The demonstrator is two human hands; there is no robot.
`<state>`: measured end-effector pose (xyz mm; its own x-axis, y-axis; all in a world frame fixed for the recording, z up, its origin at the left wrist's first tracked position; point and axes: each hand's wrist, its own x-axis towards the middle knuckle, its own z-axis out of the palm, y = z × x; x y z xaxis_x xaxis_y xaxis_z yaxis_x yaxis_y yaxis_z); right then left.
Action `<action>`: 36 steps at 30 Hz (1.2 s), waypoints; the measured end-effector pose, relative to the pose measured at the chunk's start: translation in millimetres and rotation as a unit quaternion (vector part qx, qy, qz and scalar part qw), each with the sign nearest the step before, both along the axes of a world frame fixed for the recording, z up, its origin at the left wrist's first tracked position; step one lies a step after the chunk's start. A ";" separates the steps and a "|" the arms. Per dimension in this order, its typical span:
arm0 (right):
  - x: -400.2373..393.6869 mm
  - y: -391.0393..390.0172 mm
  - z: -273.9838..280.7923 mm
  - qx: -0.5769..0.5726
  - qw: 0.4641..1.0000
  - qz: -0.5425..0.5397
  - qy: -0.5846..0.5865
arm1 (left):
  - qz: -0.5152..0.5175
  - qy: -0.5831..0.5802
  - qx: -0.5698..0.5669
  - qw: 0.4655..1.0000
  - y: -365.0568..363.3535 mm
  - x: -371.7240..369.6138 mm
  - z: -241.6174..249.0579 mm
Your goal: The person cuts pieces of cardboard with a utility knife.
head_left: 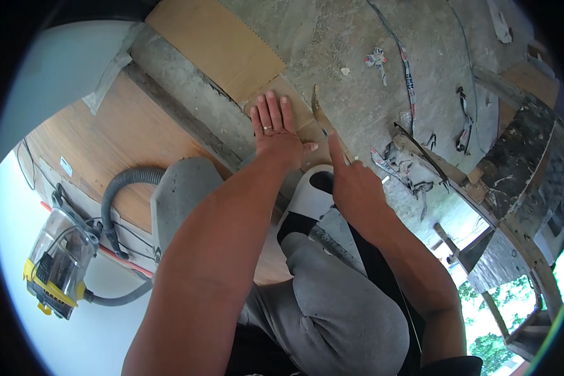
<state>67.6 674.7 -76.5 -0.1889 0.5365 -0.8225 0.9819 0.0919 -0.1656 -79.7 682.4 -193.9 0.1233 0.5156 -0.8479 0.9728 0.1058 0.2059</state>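
Observation:
My left hand [274, 128] lies flat on a brown cardboard sheet [216, 47], its fingers stretched out and a ring on one of them. To its right, my right hand [357, 188] is closed with the index finger pointing forward along the sheet's edge. It grips a utility knife [324, 132]; only a thin bit of blade shows by the fingertip, and the handle is hidden in the palm. A narrow curled strip of cardboard [318, 106] bends away from the edge just ahead of the blade. My white and black shoe [310, 199] is close below both hands.
A yellow and clear vacuum cleaner [56, 263] with a grey hose [128, 178] is at the left by a wooden panel [100, 144]. Printed tape scraps [377, 59] litter the concrete floor [332, 44]. A worn wooden frame [514, 144] stands at the right.

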 end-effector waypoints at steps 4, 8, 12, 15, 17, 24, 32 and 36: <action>-1.8 4.1 -4.1 0.023 1.000 0.021 0.005 | 0.005 0.013 0.026 1.000 -4.1 2.4 1.8; -5.1 6.5 7.5 -0.001 1.000 0.017 -0.005 | 0.005 0.016 0.023 1.000 -1.1 0.8 1.7; -4.6 6.3 -19.4 0.048 0.998 0.032 0.022 | -0.008 0.014 -0.002 1.000 1.9 -0.4 6.0; -1.2 4.9 -13.3 0.038 0.998 0.038 0.013 | 0.001 0.007 -0.003 1.000 1.4 -0.9 4.4; 0.0 0.2 -2.3 0.001 0.999 0.027 -0.022 | 0.004 0.003 0.012 1.000 0.0 -1.0 2.1; 6.7 -6.1 -11.7 0.022 0.998 0.047 -0.023 | -0.001 0.006 0.025 1.000 0.0 0.3 2.8; 19.5 -25.0 -16.1 0.052 0.998 0.034 -0.022 | -0.003 0.005 0.051 0.999 -4.3 -2.0 2.6; 13.1 -22.6 -2.9 -0.019 0.997 0.038 -0.069 | -0.008 0.015 0.016 1.000 -3.5 -1.9 2.0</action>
